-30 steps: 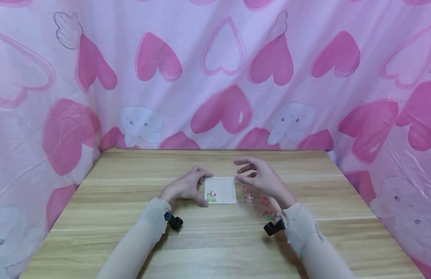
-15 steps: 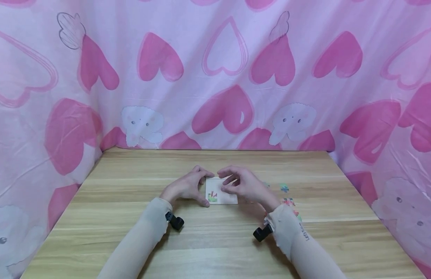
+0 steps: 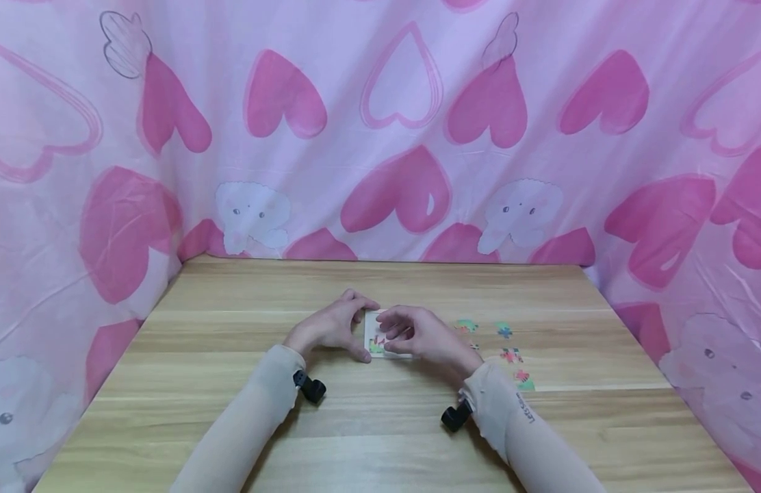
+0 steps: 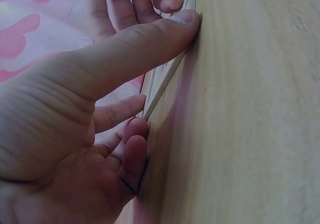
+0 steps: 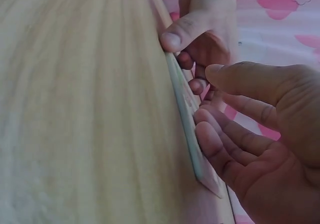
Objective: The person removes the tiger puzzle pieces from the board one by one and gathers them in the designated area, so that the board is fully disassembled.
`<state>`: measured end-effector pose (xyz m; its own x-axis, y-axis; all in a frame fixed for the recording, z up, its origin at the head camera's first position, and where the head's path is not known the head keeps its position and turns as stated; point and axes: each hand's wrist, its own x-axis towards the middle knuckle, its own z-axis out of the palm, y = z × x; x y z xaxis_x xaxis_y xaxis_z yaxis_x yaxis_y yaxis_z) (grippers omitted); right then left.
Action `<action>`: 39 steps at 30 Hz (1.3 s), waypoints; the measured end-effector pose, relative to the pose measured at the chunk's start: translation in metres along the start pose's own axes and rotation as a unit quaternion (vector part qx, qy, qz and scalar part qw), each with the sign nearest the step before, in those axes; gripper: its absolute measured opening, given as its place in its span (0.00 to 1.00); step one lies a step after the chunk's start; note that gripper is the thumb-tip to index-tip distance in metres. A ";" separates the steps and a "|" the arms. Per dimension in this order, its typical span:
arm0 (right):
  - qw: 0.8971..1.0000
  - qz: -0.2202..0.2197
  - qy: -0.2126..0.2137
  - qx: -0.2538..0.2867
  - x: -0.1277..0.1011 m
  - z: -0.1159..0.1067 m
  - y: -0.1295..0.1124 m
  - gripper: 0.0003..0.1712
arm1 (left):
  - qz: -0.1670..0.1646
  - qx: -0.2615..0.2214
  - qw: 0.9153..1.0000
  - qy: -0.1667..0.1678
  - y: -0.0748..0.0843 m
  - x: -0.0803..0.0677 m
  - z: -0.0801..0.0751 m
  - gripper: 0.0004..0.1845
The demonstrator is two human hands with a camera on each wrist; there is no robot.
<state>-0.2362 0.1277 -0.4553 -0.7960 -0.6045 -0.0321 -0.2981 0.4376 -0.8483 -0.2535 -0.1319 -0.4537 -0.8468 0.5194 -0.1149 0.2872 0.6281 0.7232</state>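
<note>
A small white puzzle board (image 3: pixel 372 322), bearing a green and red printed patch near its lower left corner, lies on the wooden table. My left hand (image 3: pixel 331 325) grips its left side, thumb at the near corner and fingers at the far one. In the left wrist view that thumb (image 4: pixel 175 29) presses the board's edge. Over the board's right part hovers my right hand (image 3: pixel 420 335), fingers loosely bent and thumb apart from them. The right wrist view shows its lower fingertips (image 5: pixel 207 136) close to the board (image 5: pixel 182 116); no piece is visible between them.
Several loose jigsaw pieces lie right of the board, among them a green one (image 3: pixel 468 324), a blue-green one (image 3: pixel 504 331) and a red one (image 3: pixel 512 355). My right forearm passes in front of them. A pink heart-print curtain (image 3: pixel 393 137) hangs behind the wooden table (image 3: pixel 380 431).
My right hand has moved left and down from beside the board to over it, uncovering some loose pieces and hiding much of the board. My left hand keeps its place.
</note>
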 end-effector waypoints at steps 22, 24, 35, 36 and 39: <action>0.995 -0.023 0.017 -0.091 0.000 0.013 0.006 0.21 | 0.014 0.008 1.000 0.001 0.001 -0.001 -0.001 0.56; 0.996 -0.021 0.016 -0.091 0.000 0.013 0.006 0.21 | 0.015 0.010 1.000 0.001 0.000 0.000 -0.001 0.56; 0.997 -0.027 0.012 -0.069 0.001 0.015 0.005 0.21 | 0.022 0.011 1.000 0.001 0.000 -0.001 -0.001 0.56; 0.997 -0.025 0.013 -0.068 0.001 0.015 0.006 0.21 | 0.022 0.011 1.000 0.001 -0.001 0.000 -0.001 0.56; 0.997 -0.019 0.016 -0.066 0.001 0.015 0.006 0.21 | 0.019 0.009 1.000 -0.001 0.000 0.000 -0.001 0.56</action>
<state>-0.2308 0.1197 -0.4690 -0.7990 -0.6011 0.0175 -0.3934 0.5005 -0.7712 -0.2533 -0.1324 -0.4529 -0.8342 0.5444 -0.0880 0.3276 0.6176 0.7150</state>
